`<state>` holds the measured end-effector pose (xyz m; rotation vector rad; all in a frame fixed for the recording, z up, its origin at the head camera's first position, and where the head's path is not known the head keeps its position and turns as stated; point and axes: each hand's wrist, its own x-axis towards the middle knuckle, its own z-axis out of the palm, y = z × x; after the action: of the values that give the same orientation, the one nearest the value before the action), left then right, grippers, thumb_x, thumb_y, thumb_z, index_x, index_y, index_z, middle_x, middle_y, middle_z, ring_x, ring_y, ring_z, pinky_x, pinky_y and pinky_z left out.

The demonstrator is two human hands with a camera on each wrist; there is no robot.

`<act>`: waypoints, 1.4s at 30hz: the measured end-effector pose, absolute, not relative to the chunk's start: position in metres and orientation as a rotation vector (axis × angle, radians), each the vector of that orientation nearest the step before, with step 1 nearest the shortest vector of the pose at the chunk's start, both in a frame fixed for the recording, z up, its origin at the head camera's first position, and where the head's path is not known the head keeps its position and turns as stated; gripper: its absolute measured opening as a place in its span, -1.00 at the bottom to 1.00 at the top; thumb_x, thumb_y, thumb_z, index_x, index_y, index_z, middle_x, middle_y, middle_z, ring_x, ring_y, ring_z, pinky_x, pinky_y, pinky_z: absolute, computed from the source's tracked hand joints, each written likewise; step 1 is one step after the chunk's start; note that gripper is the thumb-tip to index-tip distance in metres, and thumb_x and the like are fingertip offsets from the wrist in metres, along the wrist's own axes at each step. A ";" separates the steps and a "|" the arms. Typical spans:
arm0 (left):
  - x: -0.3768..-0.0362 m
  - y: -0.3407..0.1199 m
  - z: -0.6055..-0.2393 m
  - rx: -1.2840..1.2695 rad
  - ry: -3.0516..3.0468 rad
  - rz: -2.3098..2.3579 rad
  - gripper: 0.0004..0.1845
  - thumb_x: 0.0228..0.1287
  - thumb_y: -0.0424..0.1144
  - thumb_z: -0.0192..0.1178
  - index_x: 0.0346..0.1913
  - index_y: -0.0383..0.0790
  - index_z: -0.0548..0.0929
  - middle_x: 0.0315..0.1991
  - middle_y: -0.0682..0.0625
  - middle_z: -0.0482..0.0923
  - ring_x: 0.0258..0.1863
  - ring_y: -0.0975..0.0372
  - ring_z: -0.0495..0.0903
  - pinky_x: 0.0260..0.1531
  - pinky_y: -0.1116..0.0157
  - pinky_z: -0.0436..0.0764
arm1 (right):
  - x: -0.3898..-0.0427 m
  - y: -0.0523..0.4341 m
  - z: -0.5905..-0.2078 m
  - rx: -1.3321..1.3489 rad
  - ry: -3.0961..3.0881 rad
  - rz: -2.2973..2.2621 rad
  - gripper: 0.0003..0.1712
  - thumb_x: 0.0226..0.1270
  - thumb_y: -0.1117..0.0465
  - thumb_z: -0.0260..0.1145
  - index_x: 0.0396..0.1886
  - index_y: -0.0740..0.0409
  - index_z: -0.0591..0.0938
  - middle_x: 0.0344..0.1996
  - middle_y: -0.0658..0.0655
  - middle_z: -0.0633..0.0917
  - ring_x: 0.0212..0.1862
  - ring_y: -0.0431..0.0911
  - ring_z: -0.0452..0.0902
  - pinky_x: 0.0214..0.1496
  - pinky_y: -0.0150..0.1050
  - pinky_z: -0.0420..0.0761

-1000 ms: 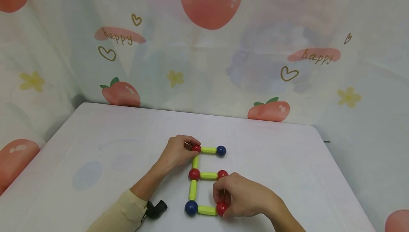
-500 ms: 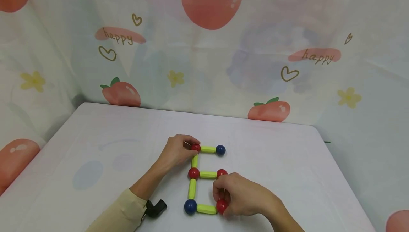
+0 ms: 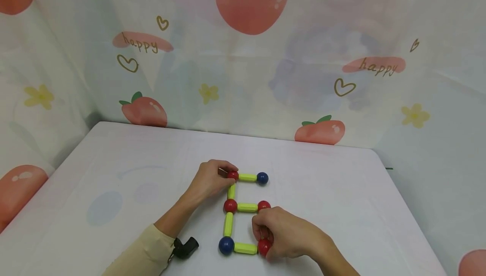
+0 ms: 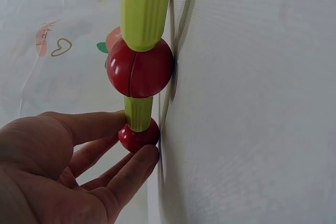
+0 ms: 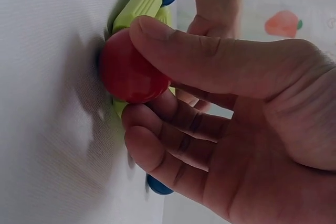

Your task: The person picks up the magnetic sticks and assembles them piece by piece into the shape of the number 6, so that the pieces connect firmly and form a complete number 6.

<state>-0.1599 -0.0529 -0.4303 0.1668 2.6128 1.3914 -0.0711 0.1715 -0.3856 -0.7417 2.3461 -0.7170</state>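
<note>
Yellow-green magnetic rods and red and blue balls lie joined in an E-like shape on the table. My left hand [image 3: 212,179] pinches the far left red ball [image 4: 137,139] between thumb and fingers. At the near right corner, my right hand [image 3: 290,231] holds another red ball [image 5: 128,69], thumb on one side and curled fingertips on the other. A rod [image 3: 245,248] runs from that ball to the near left blue ball [image 3: 226,245]. The middle row has a red ball [image 3: 230,206] at each end. My right hand hides whatever lies between the two right-hand red balls.
A second blue ball [image 3: 262,178] ends the far row. A black angled piece [image 3: 186,248] is by my left sleeve [image 3: 142,253]. Behind the white table [image 3: 322,174] hangs a patterned cloth [image 3: 243,77].
The joined rods and balls have shifted very slightly away from me and to the left. Both hands keep their hold on the same red balls.
</note>
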 end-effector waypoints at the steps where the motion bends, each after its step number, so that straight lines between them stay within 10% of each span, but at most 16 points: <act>1: -0.160 -0.053 -0.430 0.166 2.611 1.392 -0.76 0.27 -0.33 0.45 -0.02 -0.04 0.82 -0.15 0.03 0.75 -0.10 0.15 0.68 -0.10 0.24 0.75 | -0.071 0.172 -0.386 -0.739 2.345 -0.720 -0.58 -0.06 0.32 0.66 -0.39 -0.13 0.58 -0.51 -0.13 0.57 -0.38 -0.26 0.50 -0.34 -0.39 0.53; 10: -0.159 -0.053 -0.428 0.167 2.600 1.395 -0.74 0.26 -0.33 0.45 0.00 -0.07 0.81 -0.13 0.03 0.75 -0.09 0.16 0.68 -0.09 0.22 0.75 | -0.078 0.179 -0.381 -0.684 2.442 -0.854 -0.62 0.02 0.04 0.71 -0.26 -0.06 0.67 -0.43 -0.06 0.63 -0.40 -0.22 0.51 -0.34 -0.35 0.54; 21: -0.159 -0.054 -0.430 0.179 2.614 1.382 -0.74 0.28 -0.32 0.44 0.01 -0.06 0.81 -0.12 0.02 0.74 -0.09 0.15 0.68 -0.08 0.22 0.75 | -0.092 0.180 -0.393 -0.204 2.733 -0.930 -0.68 0.19 0.13 0.61 -0.09 -0.03 0.71 -0.30 0.00 0.63 -0.31 -0.12 0.50 -0.31 -0.28 0.56; 42: -0.159 -0.053 -0.431 0.199 2.639 1.374 -0.74 0.27 -0.32 0.45 0.01 -0.06 0.81 -0.12 0.02 0.75 -0.08 0.14 0.68 -0.05 0.21 0.75 | -0.099 0.183 -0.405 -0.236 2.581 -1.011 -0.78 0.24 0.22 0.56 -0.13 0.01 0.75 -0.37 -0.02 0.68 -0.31 -0.11 0.57 -0.31 -0.25 0.63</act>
<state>-0.1590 -0.0534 -0.4306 0.1990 2.6393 1.3736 -0.0991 0.1832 -0.4047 -0.2364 2.5808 -1.0105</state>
